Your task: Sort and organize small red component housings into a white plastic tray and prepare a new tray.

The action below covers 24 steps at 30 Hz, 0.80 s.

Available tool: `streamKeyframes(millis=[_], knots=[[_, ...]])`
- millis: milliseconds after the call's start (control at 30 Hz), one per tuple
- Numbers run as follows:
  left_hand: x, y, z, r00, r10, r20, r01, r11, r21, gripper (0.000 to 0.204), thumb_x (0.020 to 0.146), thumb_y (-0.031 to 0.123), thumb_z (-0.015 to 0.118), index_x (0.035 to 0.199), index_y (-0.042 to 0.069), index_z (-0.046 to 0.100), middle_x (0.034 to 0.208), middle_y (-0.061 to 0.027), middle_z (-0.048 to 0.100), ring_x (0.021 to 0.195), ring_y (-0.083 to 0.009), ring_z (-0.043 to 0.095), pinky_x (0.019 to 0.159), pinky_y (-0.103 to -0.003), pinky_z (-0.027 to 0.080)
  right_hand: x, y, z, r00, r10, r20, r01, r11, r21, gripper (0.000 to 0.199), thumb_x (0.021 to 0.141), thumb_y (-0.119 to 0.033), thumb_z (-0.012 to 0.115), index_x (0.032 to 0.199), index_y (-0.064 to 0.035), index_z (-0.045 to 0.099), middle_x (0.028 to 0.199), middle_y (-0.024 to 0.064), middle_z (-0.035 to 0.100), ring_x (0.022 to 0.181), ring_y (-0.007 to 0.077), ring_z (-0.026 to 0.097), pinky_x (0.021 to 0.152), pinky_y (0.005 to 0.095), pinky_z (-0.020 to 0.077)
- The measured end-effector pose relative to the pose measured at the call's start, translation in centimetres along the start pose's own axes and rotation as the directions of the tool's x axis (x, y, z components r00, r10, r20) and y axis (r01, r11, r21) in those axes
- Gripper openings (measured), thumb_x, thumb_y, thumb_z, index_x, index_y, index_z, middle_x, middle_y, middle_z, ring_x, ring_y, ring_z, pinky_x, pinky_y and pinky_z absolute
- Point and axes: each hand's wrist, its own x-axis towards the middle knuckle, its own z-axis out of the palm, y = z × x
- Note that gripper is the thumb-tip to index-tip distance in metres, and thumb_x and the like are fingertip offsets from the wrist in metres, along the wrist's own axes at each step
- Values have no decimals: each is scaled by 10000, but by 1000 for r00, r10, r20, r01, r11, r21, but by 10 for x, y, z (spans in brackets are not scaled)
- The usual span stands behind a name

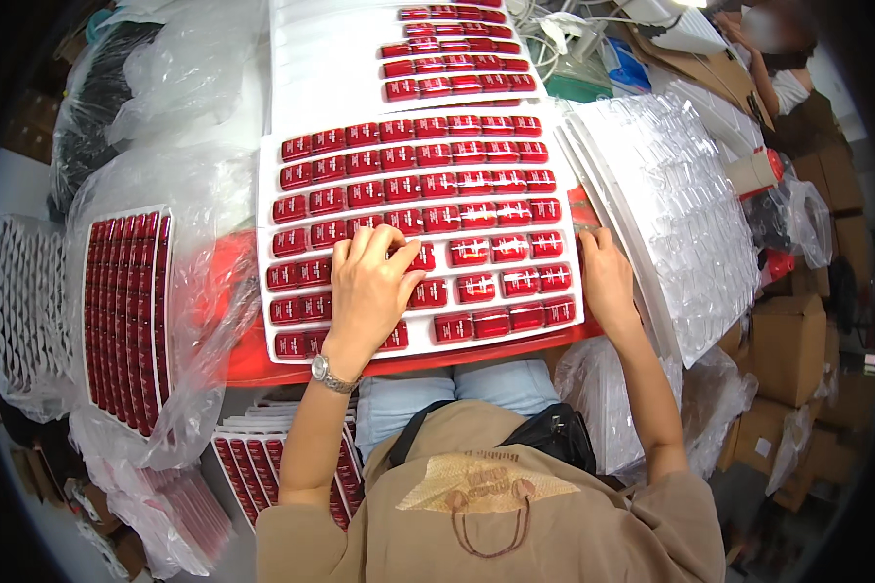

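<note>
In front of me lies a white tray (pixel 420 333) with rows of small glossy red rectangular cases, some slots in its lower rows being bare. My left hand (pixel 371 282), with a wristwatch on its wrist, reaches over the tray's lower middle. Its thumb and fingertips are closed around a red case (pixel 424 257) beside a bare slot, and the palm hides several cases. At the tray's right edge rests my right hand (pixel 608 282), fingers stretched forward and bent a little, apparently holding nothing. Its thumb is hidden.
Another white tray (pixel 331 58), partly filled with red cases, adjoins at the back. Clear plastic trays (pixel 666 214) are stacked on the right. At left, a filled tray (pixel 126 321) sits in plastic wrap. Cardboard boxes (pixel 787 350) and a person (pixel 783 78) are farther right.
</note>
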Motion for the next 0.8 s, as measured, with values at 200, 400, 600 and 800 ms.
streamKeyframes(millis=[200, 400, 600, 800], knots=[[-8, 19, -2, 994, -106, -30, 76, 854, -515, 305, 724, 117, 736, 1002, 32, 643, 978, -95, 602, 922, -231, 560, 807, -337, 454, 10, -59, -69, 985, 173, 29, -34, 26, 999, 257, 865, 10, 593, 1121, 7, 609, 909, 77, 655, 702, 100, 624, 626, 230, 517], [-17, 52, 6, 959, -269, 89, 133, 153, -979, 317, 786, 85, 714, 1069, -11, 609, 1020, -81, 584, 949, -160, 579, 803, -296, 482, 2, -109, -81, 903, -227, -365, 429, 511, 745, 381, 756, -147, 725, 1106, -30, 632, 1088, 178, 588, 905, 277, 594, 753, 335, 488], [-18, 10, -11, 980, -138, -141, 60, 889, -454, 297, 709, 66, 732, 983, 12, 633, 974, -103, 587, 905, -268, 564, 804, -367, 455, -115, -22, -101, 857, -462, 229, 150, 649, 746, 711, 896, -580, 396, 1297, 1, 478, 1325, 206, 458, 1173, 359, 478, 1007, 463, 327], [-5, -4, -12, 993, -82, -85, 70, 989, -131, 273, 703, 95, 727, 959, 39, 650, 925, -65, 570, 910, -239, 513, 819, -364, 390, -249, -38, -64, 918, -80, 388, -305, 484, 821, 656, 909, -468, 457, 1380, -20, 369, 1484, 219, 224, 1377, 366, 229, 1109, 448, 168]])
